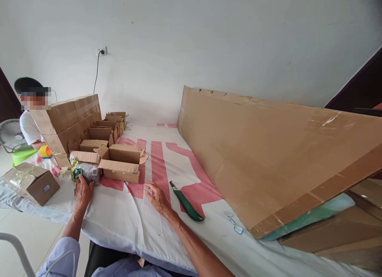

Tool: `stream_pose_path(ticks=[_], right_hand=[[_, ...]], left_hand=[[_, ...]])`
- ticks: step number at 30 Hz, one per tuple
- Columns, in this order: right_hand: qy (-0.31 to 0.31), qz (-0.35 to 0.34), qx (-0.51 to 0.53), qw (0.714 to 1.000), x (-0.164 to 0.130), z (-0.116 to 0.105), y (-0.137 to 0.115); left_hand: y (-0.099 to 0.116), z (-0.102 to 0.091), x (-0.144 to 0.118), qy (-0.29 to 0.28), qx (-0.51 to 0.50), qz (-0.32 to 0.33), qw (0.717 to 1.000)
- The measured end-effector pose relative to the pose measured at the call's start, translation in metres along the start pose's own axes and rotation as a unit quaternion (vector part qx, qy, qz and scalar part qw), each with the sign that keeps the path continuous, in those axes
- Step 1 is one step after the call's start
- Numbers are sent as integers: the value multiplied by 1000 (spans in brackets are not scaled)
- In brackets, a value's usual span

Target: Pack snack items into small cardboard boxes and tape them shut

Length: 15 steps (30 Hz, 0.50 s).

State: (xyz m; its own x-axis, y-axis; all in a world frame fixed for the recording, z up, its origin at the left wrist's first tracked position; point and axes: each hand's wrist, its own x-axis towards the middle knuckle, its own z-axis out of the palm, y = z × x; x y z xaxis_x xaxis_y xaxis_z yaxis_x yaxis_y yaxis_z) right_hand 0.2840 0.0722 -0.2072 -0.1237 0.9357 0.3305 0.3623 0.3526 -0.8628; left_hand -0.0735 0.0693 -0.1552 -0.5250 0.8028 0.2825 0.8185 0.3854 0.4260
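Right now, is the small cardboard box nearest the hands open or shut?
Open: the small cardboard box has its flaps folded outward, away from the top.

Soft, even daylight fills the room, bright on the plain white wall (227, 38) with a greyer corner up top. The long brown cardboard sheet (268, 149) carries small glints on its tape. Shadows stay faint (barely any under the hands). Edges bow outward; focus is sharp throughout.
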Motion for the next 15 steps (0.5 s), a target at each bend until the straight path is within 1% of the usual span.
stream_pose_path(ticks=[4,8,12,15], right_hand=[[10,-13,-12,1000,1,0,3],[16,-18,-13,1000,-2,2,7],[21,-19,-11,1000,-7,3,12],[11,-34,-12,999,-9,3,15]], left_hand=[[-5,-9,-2,-18,18,27,999],[-11,-18,-7,-53,34,38,997],[-19,-16,-28,-63,36,42,996],[-20,-13,-53,-76,33,67,994]])
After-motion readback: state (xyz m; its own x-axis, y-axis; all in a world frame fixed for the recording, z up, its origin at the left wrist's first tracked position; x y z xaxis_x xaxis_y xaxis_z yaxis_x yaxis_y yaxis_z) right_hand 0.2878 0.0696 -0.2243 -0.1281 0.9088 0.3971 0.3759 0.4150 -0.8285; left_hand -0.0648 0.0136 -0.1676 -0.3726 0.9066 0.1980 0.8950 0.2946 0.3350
